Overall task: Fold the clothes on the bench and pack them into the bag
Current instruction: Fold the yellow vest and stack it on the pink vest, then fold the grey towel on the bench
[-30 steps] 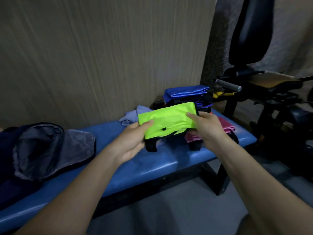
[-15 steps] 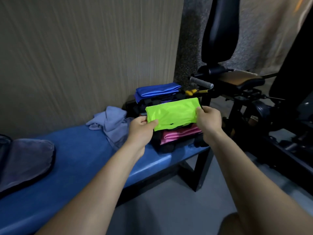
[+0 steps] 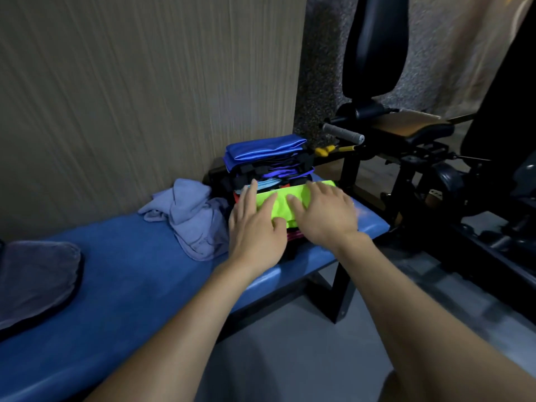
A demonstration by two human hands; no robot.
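Both grips lie spread flat: left hand (image 3: 255,227) and right hand (image 3: 322,216) press the folded neon-green garment (image 3: 280,203). It tops a pile at the blue surface's (image 3: 130,280) two o'clock end.

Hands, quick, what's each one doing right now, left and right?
Left hand: open, fingers straight, pressing flat on the folded neon green garment.
Right hand: open, fingers spread, pressing down on the same garment.

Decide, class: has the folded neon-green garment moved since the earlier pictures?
Yes. The neon-green garment went down from mid-air onto the pink garment on the blue bench, under both flat hands.
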